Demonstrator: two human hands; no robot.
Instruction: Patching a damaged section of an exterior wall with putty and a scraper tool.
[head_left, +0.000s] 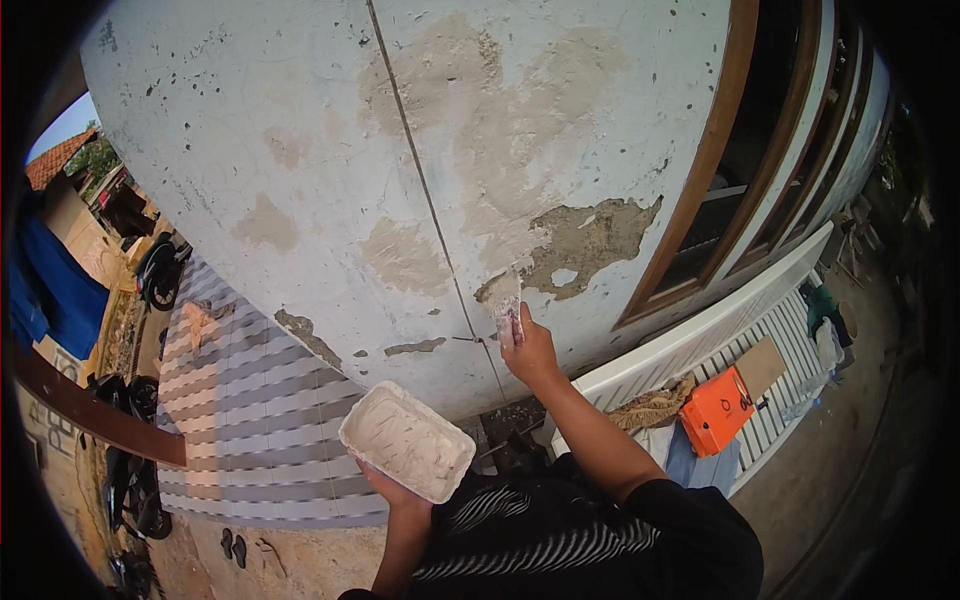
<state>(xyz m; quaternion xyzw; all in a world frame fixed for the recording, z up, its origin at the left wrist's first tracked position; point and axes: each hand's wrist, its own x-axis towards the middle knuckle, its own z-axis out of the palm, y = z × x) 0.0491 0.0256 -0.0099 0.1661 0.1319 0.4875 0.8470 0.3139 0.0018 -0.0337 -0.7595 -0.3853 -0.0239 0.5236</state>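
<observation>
My right hand (530,350) is closed round the handle of a putty knife (508,298), its blade laid against the wall (330,200). The blade touches the lower left end of a bare grey-brown patch (600,240) where the white paint has come off. Smoothed beige filler (490,120) covers the wall above and to the left of it. Low in front of me, my left hand (398,492) holds a white rectangular tub (462,455) from below, its fingers mostly hidden under it. Pale beige putty (405,435) lies inside, with ridges on its surface.
A dark cable (410,130) runs down the wall. To the right are a brown window frame (690,210) and a white slatted bench (785,375) carrying an orange box (716,410) and cloths. Striped tiles (260,410), sandals (233,548) and parked motorbikes (150,490) are at left.
</observation>
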